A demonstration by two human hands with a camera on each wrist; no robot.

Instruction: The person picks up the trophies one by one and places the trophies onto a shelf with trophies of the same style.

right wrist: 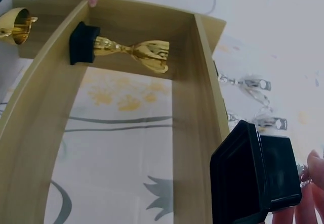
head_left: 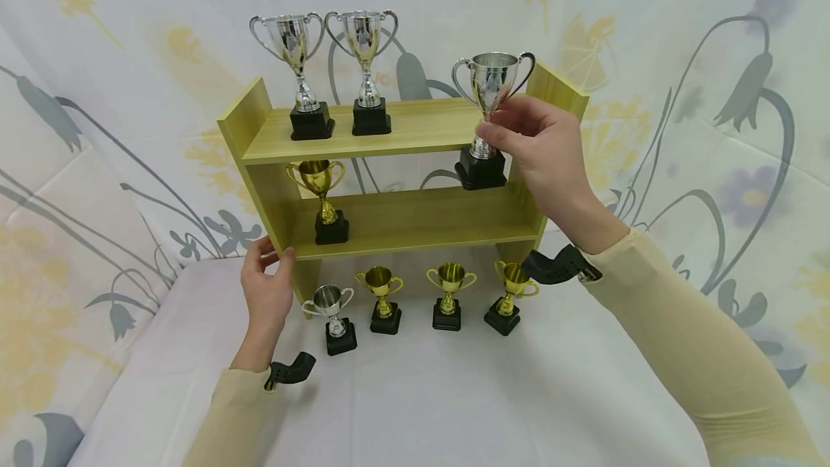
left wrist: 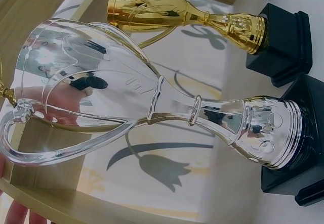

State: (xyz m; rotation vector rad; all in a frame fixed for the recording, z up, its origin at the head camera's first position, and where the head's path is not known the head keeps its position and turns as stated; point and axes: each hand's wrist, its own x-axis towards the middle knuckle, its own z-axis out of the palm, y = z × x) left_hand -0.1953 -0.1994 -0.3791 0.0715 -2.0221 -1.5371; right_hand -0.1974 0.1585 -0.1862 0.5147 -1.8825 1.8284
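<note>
Head view: R hand (head_left: 551,153), fingers pinched on silver trophy (head_left: 491,81) by shelf (head_left: 418,121) top right, L hand (head_left: 267,287) gripping its left side — prob. placing step, next needs level set-down.

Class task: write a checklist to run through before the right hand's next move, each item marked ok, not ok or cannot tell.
1. Right hand gripping the raised silver trophy: ok.
2. Its base set down: not ok, held up.
3. Left hand gripping the rack's side: ok.
4. Bare room on the top shelf beside the standing silver trophies: ok.
5. Rack fastened to the table: cannot tell.
</note>
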